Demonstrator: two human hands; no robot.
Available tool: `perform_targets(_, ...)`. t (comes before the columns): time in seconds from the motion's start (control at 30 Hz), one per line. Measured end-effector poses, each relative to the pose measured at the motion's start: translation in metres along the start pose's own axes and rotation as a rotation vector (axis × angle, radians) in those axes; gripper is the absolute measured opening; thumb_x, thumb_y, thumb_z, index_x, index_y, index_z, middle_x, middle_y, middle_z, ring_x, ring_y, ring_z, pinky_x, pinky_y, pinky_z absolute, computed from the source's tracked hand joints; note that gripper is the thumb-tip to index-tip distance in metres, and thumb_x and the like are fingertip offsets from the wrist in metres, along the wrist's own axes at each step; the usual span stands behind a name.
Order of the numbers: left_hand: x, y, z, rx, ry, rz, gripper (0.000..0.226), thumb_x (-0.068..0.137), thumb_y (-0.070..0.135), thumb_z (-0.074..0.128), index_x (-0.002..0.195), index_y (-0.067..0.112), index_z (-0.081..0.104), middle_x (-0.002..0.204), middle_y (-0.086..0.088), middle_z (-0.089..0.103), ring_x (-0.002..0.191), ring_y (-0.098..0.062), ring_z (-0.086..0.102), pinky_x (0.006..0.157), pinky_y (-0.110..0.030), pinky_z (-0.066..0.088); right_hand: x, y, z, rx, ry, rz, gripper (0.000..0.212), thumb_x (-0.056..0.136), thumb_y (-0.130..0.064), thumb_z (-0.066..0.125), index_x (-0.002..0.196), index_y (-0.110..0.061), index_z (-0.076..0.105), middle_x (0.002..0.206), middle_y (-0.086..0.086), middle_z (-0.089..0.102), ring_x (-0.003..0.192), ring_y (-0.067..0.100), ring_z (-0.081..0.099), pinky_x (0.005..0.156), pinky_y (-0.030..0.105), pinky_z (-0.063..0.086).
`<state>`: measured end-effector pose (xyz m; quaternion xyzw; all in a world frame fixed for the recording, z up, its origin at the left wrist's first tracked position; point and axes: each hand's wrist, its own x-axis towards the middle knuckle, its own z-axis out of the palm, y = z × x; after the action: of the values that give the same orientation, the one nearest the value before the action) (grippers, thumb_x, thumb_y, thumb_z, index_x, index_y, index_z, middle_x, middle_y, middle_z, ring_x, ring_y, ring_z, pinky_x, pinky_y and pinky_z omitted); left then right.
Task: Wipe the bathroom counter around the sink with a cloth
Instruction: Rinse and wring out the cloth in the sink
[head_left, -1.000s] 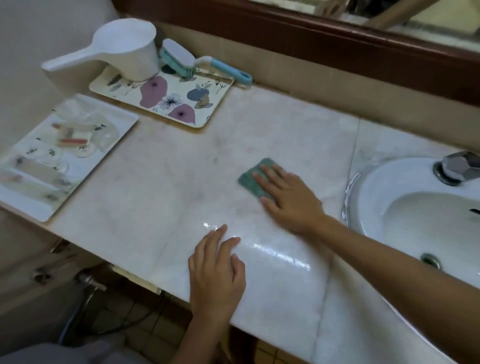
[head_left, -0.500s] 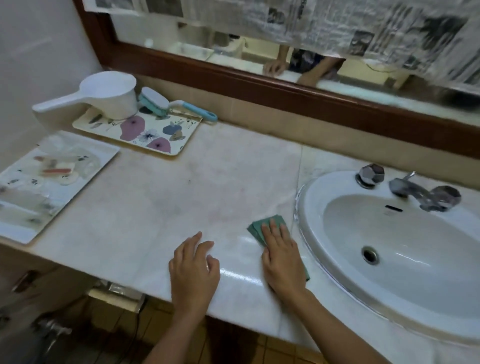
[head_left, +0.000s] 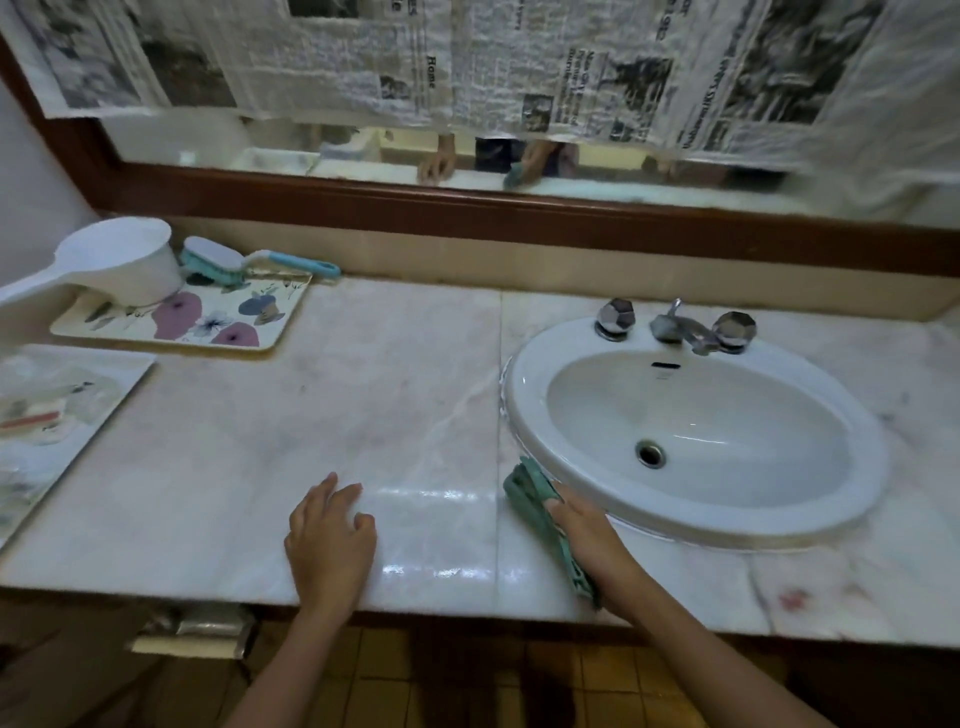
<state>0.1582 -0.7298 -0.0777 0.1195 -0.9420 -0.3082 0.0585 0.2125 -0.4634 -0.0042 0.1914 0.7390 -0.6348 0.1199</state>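
The cloth (head_left: 535, 506) is pressed beneath the right hand (head_left: 587, 525), fingers nearly straight, its long axis angled from the counter (head_left: 363, 395) front edge toward the sink (head_left: 524, 395) rim. The left hand (head_left: 330, 535) is laid open, empty.

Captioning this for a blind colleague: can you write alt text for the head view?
A person's right hand presses a green cloth on the marble counter against the front-left rim of the white sink, while the left hand rests on the counter. At back left, a floral tray holds a white scoop and blue brush.
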Motion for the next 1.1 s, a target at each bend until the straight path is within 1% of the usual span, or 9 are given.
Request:
perform_targets(0.1, -0.020, 0.038, -0.003, -0.091, -0.037, 0.147, 0.037, 0.082, 0.012, 0.063, 0.118, 0.019, 0.065, 0.142, -0.001, 0.049, 0.127, -0.027, 0.042, 0.100, -0.039, 0.040, -0.010, -0.012, -0.038, 0.513, -0.024, 0.244, 0.029, 0.097, -0.024, 0.050, 0.120, -0.015, 0.065, 0.110, 0.014, 0.071, 0.094, 0.027, 0.068, 0.082, 0.041, 0.054)
perform_targets(0.2, -0.049, 0.101, 0.006, -0.039, -0.118, 0.772, 0.058, 0.074, 0.025, 0.064, 0.132, 0.022, 0.055, 0.148, -0.001, 0.042, 0.131, -0.024, 0.041, 0.099, -0.035, 0.040, -0.017, -0.027, -0.080, 0.705, -0.160, 0.410, 0.037, 0.089, -0.027, 0.059, 0.119, -0.007, 0.064, 0.118, 0.023, 0.066, 0.100, 0.039, 0.063, 0.085, 0.053, 0.050)
perform_targets(0.33, -0.058, 0.194, 0.026, 0.128, -0.173, 1.245, 0.093, 0.065, 0.033, 0.069, 0.148, 0.022, 0.030, 0.160, -0.004, 0.023, 0.145, -0.034, 0.025, 0.100, -0.039, 0.033, -0.022, -0.046, -0.131, 0.690, -0.519, 0.412, 0.039, 0.075, -0.013, 0.060, 0.113, -0.005, 0.067, 0.115, 0.025, 0.060, 0.084, 0.036, 0.058, 0.060, 0.035, 0.046)
perform_targets(0.47, -0.053, 0.275, 0.061, 0.045, -0.019, 1.496, 0.058, 0.075, 0.028, 0.071, 0.127, 0.013, 0.050, 0.120, -0.009, 0.063, 0.111, -0.029, 0.061, 0.083, -0.036, 0.046, -0.013, -0.062, -0.184, 0.632, -0.632, 0.298, 0.028, 0.077, 0.007, 0.052, 0.103, 0.000, 0.058, 0.093, 0.025, 0.058, 0.074, 0.030, 0.056, 0.049, 0.027, 0.045)
perform_targets(0.6, -0.034, 0.341, 0.085, 0.170, -0.018, 1.527, 0.018, 0.078, 0.016, 0.065, 0.095, 0.013, 0.059, 0.071, -0.005, 0.060, 0.046, -0.025, 0.053, 0.041, -0.032, 0.042, 0.005, -0.074, -0.239, 0.330, -0.530, 0.215, 0.014, 0.075, 0.004, 0.062, 0.087, 0.001, 0.056, 0.073, 0.015, 0.058, 0.059, 0.022, 0.058, 0.045, 0.022, 0.043)
perform_targets(0.83, -0.018, 0.427, 0.086, 0.514, -0.118, 1.685, 0.009, 0.064, 0.021, 0.050, 0.057, 0.016, 0.054, 0.045, 0.000, 0.051, 0.031, -0.023, 0.045, 0.041, -0.019, 0.024, 0.031, -0.093, -0.303, -0.259, -0.530, 0.312, 0.019, 0.083, -0.010, 0.071, 0.084, -0.007, 0.052, 0.057, 0.010, 0.059, 0.047, 0.020, 0.056, 0.047, 0.023, 0.047)
perform_targets(0.93, -0.021, 0.448, 0.093, 0.632, -0.196, 1.433, 0.018, 0.051, 0.025, 0.067, 0.049, 0.016, 0.051, 0.041, 0.000, 0.050, 0.032, -0.027, 0.044, 0.045, -0.017, 0.021, 0.045, -0.103, -0.304, -0.622, -0.201, 0.093, 0.020, 0.080, -0.016, 0.070, 0.074, -0.010, 0.051, 0.054, 0.004, 0.057, 0.044, 0.018, 0.052, 0.046, 0.021, 0.042)
perform_targets(1.0, -0.024, 0.459, 0.102, 0.657, -0.264, 1.214, 0.025, 0.063, 0.022, 0.065, 0.054, 0.012, 0.044, 0.050, -0.001, 0.049, 0.048, -0.030, 0.046, 0.048, -0.022, 0.023, 0.052, -0.103, -0.305, -0.908, -0.004, -0.087, 0.013, 0.079, -0.019, 0.060, 0.073, -0.015, 0.050, 0.059, 0.001, 0.059, 0.045, 0.017, 0.057, 0.046, 0.021, 0.040)
perform_targets(1.1, -0.022, 0.460, 0.118, 0.417, -0.667, 0.803, 0.032, 0.070, 0.015, 0.065, 0.050, 0.011, 0.040, 0.049, -0.003, 0.039, 0.051, -0.023, 0.040, 0.046, -0.026, 0.023, 0.059, -0.092, -0.309, -1.247, 0.104, -0.372, 0.006, 0.079, -0.021, 0.055, 0.081, -0.015, 0.054, 0.072, 0.003, 0.058, 0.070, 0.027, 0.065, 0.053, 0.027, 0.033)
